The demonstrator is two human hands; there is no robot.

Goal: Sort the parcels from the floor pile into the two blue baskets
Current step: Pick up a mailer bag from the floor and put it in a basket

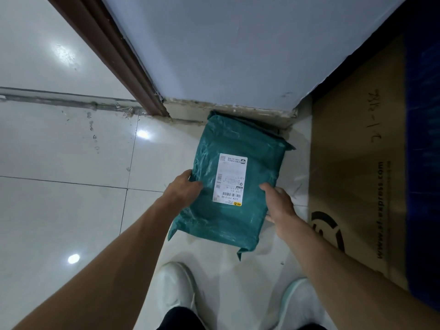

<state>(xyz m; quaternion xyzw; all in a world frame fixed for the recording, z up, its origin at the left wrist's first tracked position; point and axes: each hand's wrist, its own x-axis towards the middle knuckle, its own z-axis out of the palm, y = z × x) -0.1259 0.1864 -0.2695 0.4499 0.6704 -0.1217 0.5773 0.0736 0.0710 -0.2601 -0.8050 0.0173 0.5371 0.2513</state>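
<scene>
A teal plastic mailer parcel with a white shipping label lies near the foot of a wall corner. My left hand grips its left edge, thumb on top. My right hand grips its right edge, thumb on the top face and fingers curled under. A white parcel lies under it on the floor. At the far right a blue basket shows only in part, behind a cardboard sheet.
A brown cardboard sheet with printed courier text stands against the basket at right. A grey-blue wall corner and a dark brown door frame rise ahead. White glossy floor tiles spread to the left. My white shoes stand below.
</scene>
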